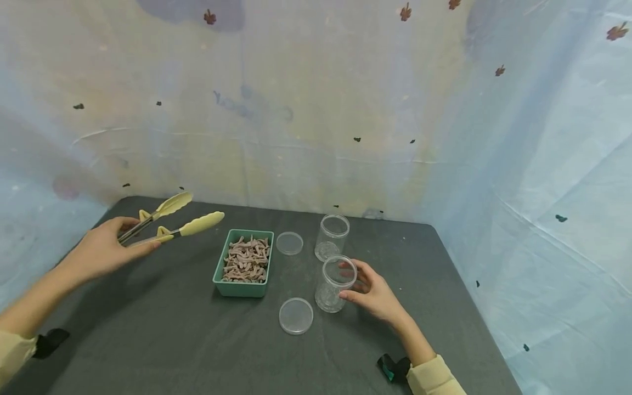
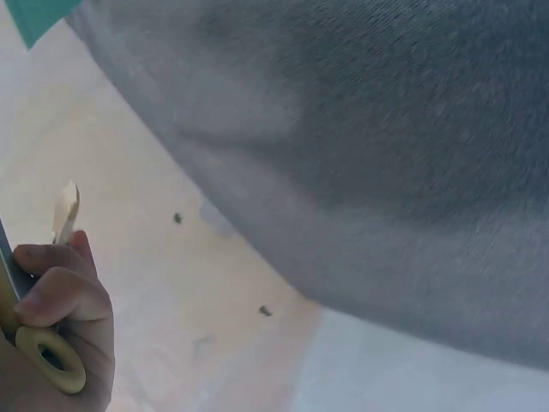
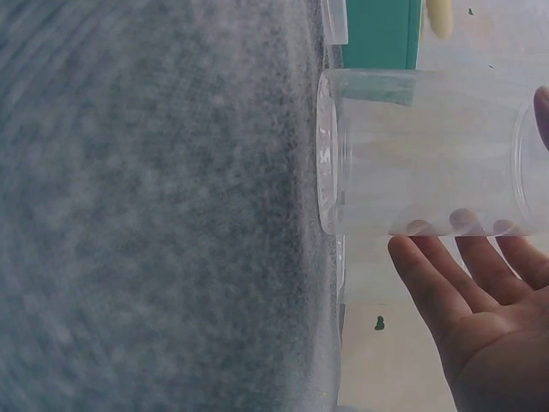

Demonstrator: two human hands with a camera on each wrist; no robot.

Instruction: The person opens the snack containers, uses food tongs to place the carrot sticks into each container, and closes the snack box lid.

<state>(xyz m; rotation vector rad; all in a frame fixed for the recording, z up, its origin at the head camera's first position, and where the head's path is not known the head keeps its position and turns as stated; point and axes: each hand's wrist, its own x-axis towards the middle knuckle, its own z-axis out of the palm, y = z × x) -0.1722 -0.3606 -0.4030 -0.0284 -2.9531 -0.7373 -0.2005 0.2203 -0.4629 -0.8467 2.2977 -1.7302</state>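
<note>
Tongs (image 1: pixel 201 224) with tips spread apart are, I see remotely, gripped by my left hand (image 1: pixel 106 246); my right hand (image 1: pixel 376 296) holds the nearer clear jar (image 1: pixel 328 289) between thumb and fingers; between both grips stands a green tub (image 1: pixel 242 290) of brown pieces (image 1: pixel 247 260).

A pale, creased sheet (image 1: pixel 306 115) dotted with small leaves (image 1: pixel 209 17) hangs behind the far edge of the grey desk (image 1: pixel 197 340) and looks bluish beyond its right edge.

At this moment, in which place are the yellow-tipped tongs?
In the head view, the yellow-tipped tongs are on the left side, held in the left hand above the dark table, to the left of the green tub.
</note>
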